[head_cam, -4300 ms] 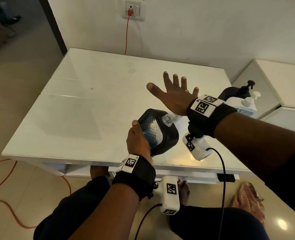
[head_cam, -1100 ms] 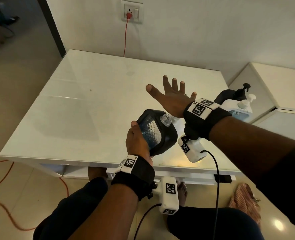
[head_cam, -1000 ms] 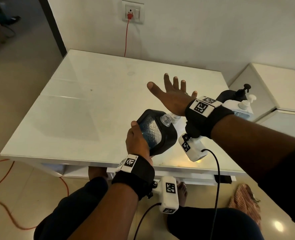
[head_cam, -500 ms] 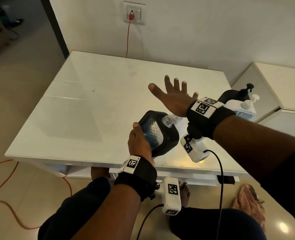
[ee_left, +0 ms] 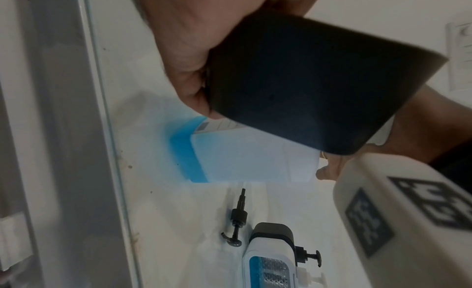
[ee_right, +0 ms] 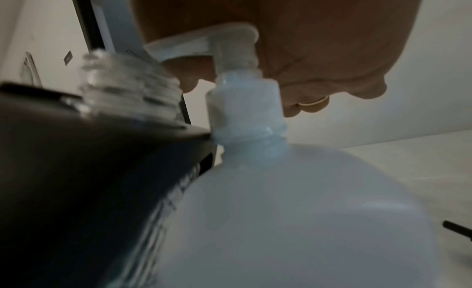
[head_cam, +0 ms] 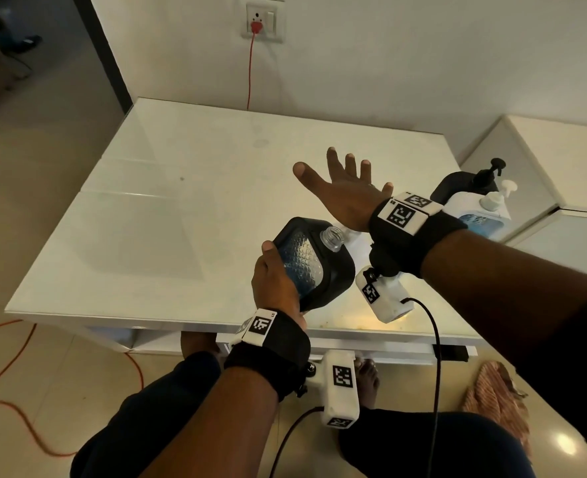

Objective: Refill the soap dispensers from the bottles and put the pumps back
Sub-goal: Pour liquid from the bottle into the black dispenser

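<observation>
A white glass-topped table point(head_cam: 181, 215) stands against a white wall point(head_cam: 388, 56); a red cord point(head_cam: 249, 74) hangs from its socket point(head_cam: 263, 19); beige, perhaps tiled, floor point(head_cam: 26, 160).

Right wrist view. The right hand point(ee_right: 293, 40), fingers straight, presses its palm on the white pump head point(ee_right: 224, 40) of a translucent white bottle point(ee_right: 293, 221). Beside it at left, touching its shoulder, leans a black dispenser point(ee_right: 76, 181) with an open, threaded clear neck point(ee_right: 127, 84). A ring point(ee_right: 314, 101) shows on one finger.
</observation>
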Demonstrator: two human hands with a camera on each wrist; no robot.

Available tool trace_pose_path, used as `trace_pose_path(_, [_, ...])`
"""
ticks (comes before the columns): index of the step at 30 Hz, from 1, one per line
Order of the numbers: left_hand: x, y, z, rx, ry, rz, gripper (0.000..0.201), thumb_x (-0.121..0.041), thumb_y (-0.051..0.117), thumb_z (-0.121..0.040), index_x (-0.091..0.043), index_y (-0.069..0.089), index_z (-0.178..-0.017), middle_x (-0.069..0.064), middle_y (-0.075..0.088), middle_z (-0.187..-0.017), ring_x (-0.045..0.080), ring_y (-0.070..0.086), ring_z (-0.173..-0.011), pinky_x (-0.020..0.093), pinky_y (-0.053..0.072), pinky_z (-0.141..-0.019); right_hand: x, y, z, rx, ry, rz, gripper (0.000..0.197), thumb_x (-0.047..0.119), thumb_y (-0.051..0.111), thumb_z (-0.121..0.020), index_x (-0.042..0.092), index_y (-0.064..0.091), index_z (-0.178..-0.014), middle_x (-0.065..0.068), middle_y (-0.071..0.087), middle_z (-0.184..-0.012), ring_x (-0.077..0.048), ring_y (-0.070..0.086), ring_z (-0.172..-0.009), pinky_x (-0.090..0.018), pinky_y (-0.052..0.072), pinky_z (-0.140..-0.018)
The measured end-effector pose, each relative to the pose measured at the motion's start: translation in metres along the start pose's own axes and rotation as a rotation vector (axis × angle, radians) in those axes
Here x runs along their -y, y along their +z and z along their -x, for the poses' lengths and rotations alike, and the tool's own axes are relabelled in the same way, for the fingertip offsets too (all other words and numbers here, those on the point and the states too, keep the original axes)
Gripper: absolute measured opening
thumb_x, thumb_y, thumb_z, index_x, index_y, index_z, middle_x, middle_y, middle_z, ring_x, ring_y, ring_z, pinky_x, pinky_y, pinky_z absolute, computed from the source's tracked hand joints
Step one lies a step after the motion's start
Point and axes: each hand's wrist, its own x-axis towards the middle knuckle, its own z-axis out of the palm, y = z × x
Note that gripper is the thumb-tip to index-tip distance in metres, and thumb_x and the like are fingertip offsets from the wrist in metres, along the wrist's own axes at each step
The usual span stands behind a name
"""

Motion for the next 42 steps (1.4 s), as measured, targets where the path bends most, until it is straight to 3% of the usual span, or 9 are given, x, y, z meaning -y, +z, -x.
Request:
trace_pose_path(11, [-0.005, 0.001, 0.004, 0.004, -0.027, -0.004, 0.073, -0.096, 0.039, -0.053, -0.044, 0.063, -0.098, 0.004, 0.068, -0.129, 0.036, 0.066, -0.117, 0.058, 0.054, -0.103, 0.0, 0.0, 0.0, -0.028, -0.02, 0.031, 0.107, 0.098, 0.01, -0.073, 0.037, -0.012, -0.159, 0.0, -0.016, -0.169, -0.026, -0.02, -0.154, -0.068, -0.015, -0.115])
trace_pose_path(16, [-0.007, 0.001, 0.009, 0.011, -0.018, 0.021, 0.058, -0.088, 0.041, -0.073, -0.043, 0.061, -0.104, 0.006, 0.067, -0.13, 0.037, 0.065, -0.117, 0.058, 0.054, -0.103, 0.0, -0.001, -0.001, -0.003, -0.02, 0.05, 0.107, 0.099, 0.009, -0.072, 0.039, -0.013, -0.158, 0.0, -0.017, -0.168, -0.026, -0.02, -0.154, -0.068, -0.016, -0.114])
trace_pose_path(22, [-0.006, 0.001, 0.006, 0.017, -0.025, 0.022, 0.074, -0.095, 0.039, -0.053, -0.044, 0.062, -0.103, 0.005, 0.068, -0.129, 0.036, 0.066, -0.116, 0.058, 0.055, -0.102, 0.003, -0.003, -0.002, -0.01, -0.027, 0.043, 0.106, 0.098, 0.011, -0.073, 0.039, -0.012, -0.159, 0.001, -0.016, -0.169, -0.026, -0.019, -0.154, -0.067, -0.015, -0.114])
trace_pose_path(42, [-0.004, 0.001, 0.006, 0.025, -0.005, 0.022, 0.069, -0.095, 0.04, -0.056, -0.045, 0.064, -0.096, 0.004, 0.069, -0.128, 0.036, 0.067, -0.115, 0.058, 0.055, -0.101, -0.001, 0.001, 0.001, -0.036, -0.015, 0.023, 0.108, 0.098, 0.009, -0.073, 0.037, -0.011, -0.159, 0.0, -0.014, -0.169, -0.026, -0.019, -0.154, -0.068, -0.014, -0.115])
